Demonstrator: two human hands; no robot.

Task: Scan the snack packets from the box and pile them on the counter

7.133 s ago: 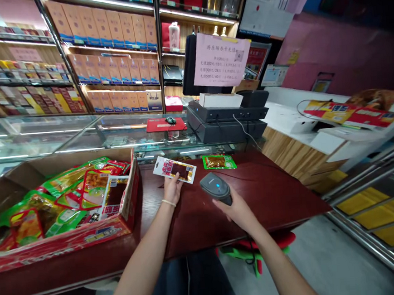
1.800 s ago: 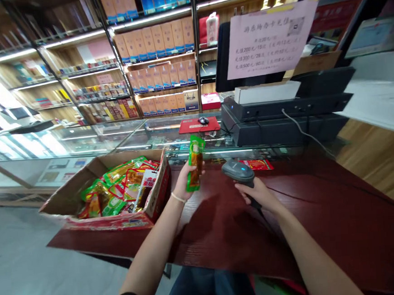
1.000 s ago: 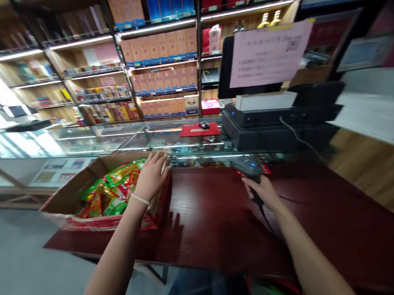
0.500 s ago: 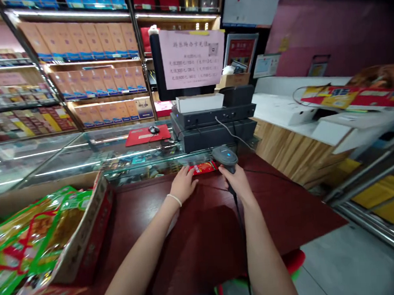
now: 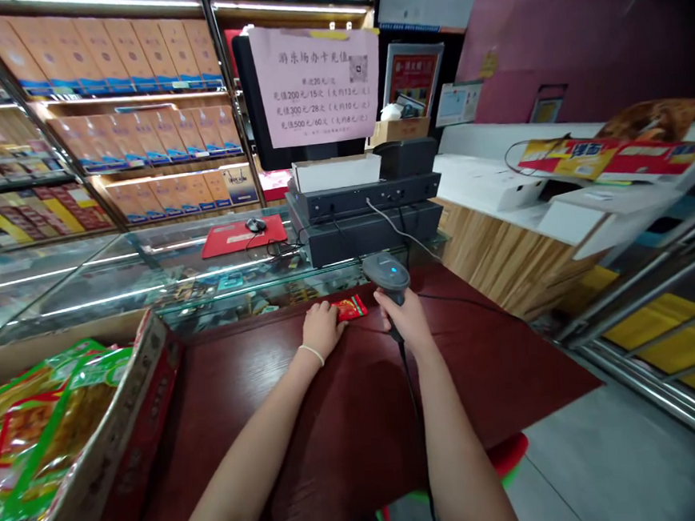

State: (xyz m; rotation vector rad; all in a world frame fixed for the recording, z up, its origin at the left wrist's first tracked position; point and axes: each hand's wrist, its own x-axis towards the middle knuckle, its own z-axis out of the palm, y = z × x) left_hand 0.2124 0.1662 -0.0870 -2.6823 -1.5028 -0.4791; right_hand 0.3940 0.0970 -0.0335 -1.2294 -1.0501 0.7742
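My left hand [image 5: 322, 331], with a pale band at the wrist, lies on the dark red tabletop [image 5: 336, 422]. Its fingers are curled over the left end of a small red snack packet [image 5: 352, 307], the thumb along its near side. The packet's right part shows, flat on the table. In my right hand [image 5: 408, 317] is a grey barcode scanner [image 5: 385, 273], held upright by its handle. A blue light glows on top of its head, which is tilted forward just right of the packet. From the handle a black cable [image 5: 411, 392] hangs toward me.
At left, an open carton [image 5: 145, 397] holds green snack bags [image 5: 65, 419]. Beyond the table is a glass counter [image 5: 186, 281] with a red mouse pad [image 5: 240, 237]. A monitor with a pink sign [image 5: 315, 86] stands behind black cash-drawer boxes [image 5: 375, 230]. Metal rails [image 5: 655, 349] are at right.
My left hand has drawn the red packet slightly nearer, away from the glass edge, and its fingers are more curled. The scanner stays in my right hand. The view has shifted a little.
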